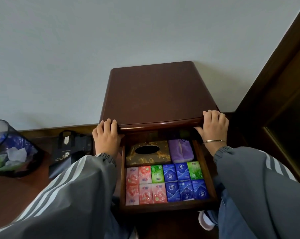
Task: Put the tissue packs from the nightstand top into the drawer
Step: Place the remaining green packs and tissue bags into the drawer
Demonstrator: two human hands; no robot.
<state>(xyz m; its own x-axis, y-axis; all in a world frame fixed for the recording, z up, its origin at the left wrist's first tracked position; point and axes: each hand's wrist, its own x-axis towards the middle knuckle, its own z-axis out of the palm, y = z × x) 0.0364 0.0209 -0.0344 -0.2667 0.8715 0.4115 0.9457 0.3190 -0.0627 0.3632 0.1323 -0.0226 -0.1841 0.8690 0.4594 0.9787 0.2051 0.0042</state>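
The dark wooden nightstand (156, 94) has a bare top. Its drawer (168, 208) stands pulled out below the front edge. Inside lie several tissue packs in two rows: pink ones (145, 185) at the left, green ones (157, 173) and blue ones (186, 182) to the right. Behind them sit a brown patterned tissue box (148, 153) and a purple soft pack (181, 150). My left hand (107, 135) grips the front left corner of the top, fingers over the edge. My right hand (213, 126) grips the front right corner the same way.
A mesh waste bin (11, 149) with wrappers stands on the floor at the left. A black bag (71, 150) lies beside it. Dark wooden furniture (283, 100) rises close on the right. The wall is right behind the nightstand.
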